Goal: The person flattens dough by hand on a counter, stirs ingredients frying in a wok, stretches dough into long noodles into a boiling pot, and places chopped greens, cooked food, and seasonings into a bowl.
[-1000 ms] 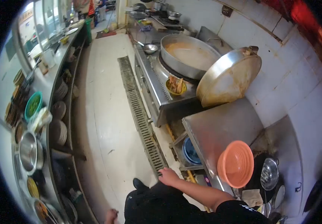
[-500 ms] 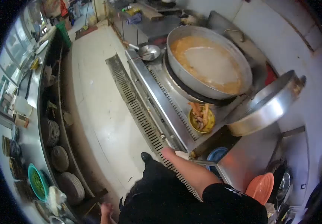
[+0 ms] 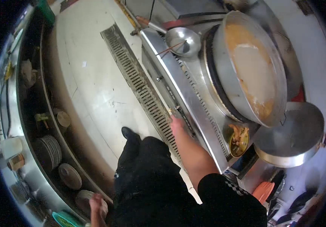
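My right hand (image 3: 176,124) reaches low to the front panel of the steel stove (image 3: 187,87). Its fingers look closed, with a small pale, yellowish tip (image 3: 170,111) just beyond them; what they grip is too small to make out. Beyond it on the panel run a pipe and small valves (image 3: 159,79). Down at the lower left, my left hand (image 3: 98,204) hangs beside stacked plates (image 3: 83,199) on a shelf, its fingers blurred. A large pot (image 3: 223,72) of cloudy orange-brown broth stands on the burner. Close to it sits a yellow bowl (image 3: 239,140) of cooked pieces.
A metal ladle-like pan (image 3: 183,41) with thin sticks across it rests on the stove's far end. A wide round lid or pan (image 3: 291,136) leans at the right, above orange baskets (image 3: 263,191). A floor drain grate (image 3: 144,90) runs along the stove.
The view has tilted downward and turned, so the stove and pot appear farther right. My right hand has moved farther along the stove front, near the valves. More of my left hand shows.
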Motion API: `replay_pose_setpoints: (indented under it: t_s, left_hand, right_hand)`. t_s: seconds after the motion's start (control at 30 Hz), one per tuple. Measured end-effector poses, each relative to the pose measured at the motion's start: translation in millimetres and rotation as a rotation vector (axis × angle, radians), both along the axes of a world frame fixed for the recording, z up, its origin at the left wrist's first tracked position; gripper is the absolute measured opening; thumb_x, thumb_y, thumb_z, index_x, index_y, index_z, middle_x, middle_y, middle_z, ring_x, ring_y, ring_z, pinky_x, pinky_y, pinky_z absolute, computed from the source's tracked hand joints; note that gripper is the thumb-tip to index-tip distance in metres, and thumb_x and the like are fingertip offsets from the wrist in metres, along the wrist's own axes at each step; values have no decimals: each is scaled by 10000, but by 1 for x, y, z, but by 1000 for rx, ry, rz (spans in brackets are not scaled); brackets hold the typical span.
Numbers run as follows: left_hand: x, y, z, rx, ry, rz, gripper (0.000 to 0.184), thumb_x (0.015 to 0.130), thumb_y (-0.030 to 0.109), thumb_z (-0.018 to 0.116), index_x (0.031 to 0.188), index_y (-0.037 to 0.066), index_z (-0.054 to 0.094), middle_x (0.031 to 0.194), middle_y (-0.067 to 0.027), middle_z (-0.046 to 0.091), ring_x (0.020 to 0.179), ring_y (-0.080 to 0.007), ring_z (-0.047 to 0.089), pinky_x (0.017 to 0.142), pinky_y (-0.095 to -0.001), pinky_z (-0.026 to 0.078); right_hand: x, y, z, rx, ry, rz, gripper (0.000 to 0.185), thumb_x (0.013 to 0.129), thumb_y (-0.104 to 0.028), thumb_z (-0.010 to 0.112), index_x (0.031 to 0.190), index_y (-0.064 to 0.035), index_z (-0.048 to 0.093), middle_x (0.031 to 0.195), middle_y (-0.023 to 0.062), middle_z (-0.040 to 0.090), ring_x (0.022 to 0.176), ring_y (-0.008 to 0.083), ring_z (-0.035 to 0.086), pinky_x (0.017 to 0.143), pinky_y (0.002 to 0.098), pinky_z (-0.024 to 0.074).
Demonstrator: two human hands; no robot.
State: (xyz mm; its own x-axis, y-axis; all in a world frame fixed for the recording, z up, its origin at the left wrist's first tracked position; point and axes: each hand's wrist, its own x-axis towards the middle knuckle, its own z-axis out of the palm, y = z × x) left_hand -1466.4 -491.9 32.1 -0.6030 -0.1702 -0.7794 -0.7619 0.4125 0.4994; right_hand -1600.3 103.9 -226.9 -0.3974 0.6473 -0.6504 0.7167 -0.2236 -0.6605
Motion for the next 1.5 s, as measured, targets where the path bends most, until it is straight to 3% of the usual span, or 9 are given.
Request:
replay_pose_setpoints:
  t_s: [0.07,0.23,0.37,0.53,0.73,0.8,0.87,1.0,1.5]
  left_hand:
    - [-75,0,14,133,63,316,77,901,109,507,918,39,533,755,-27,536,660,-108,533,532,-262,430]
    - [-177,53,46,103,34,161,165,882,128,544,1010,24,548,821,-30,585,726,-114,563,650,-240,446]
    - [-147,48,18,2,-103,173,164,860,121,559,983,12,557,790,-36,585,717,-133,560,634,-263,443]
    - [-127,39,12,67,-327,345,204,853,127,547,1010,-2,564,794,-53,594,706,-148,570,600,-279,444]
    - [-154,35,13,11,-348,468,257,846,153,555,1030,-27,553,824,-87,606,733,-162,588,631,-271,457]
    - [-180,62,24,-93,-269,214,272,846,159,553,1046,-25,547,833,-89,610,747,-164,595,654,-268,460]
    - [-189,74,23,-73,-253,233,263,848,161,557,1038,-20,548,834,-82,610,744,-156,591,657,-265,459]
    - [-187,86,20,21,-196,314,216,848,138,578,1012,-2,551,832,-57,612,728,-129,576,655,-255,455]
    - [-184,81,19,-23,-294,247,192,829,124,606,978,9,570,798,-35,608,688,-109,552,639,-238,438]
  right_hand:
    - [-21,21,-37,277,-26,265,457,838,-372,566,1098,3,539,860,135,582,661,224,578,587,356,467]
    - [-57,39,-72,-72,-314,-406,536,870,-457,436,1217,-54,504,1070,124,610,901,270,590,665,475,471]
    - [-64,44,-80,-127,-489,-424,528,863,-476,440,1235,-107,504,1078,116,607,961,269,573,697,449,472]
    - [-47,38,-87,-94,-180,-810,294,841,-381,559,1011,-144,519,674,33,467,475,168,431,421,294,320]
    - [-53,29,-76,-135,-125,-797,268,829,-317,600,999,-140,492,643,13,425,481,132,386,416,308,292]
    - [-23,41,-124,-63,-219,-749,256,832,-313,598,994,-145,494,639,3,424,464,125,376,408,300,286]
    - [-18,42,-131,9,-314,-700,243,835,-310,597,988,-150,495,636,-7,424,447,117,366,400,293,280]
    - [-12,41,-141,-174,-222,-898,231,837,-280,603,1013,-169,500,677,-18,453,454,102,370,393,267,273]
    - [-42,24,-72,-195,-26,-897,159,846,-149,589,982,-137,510,692,1,483,436,102,351,367,237,252]
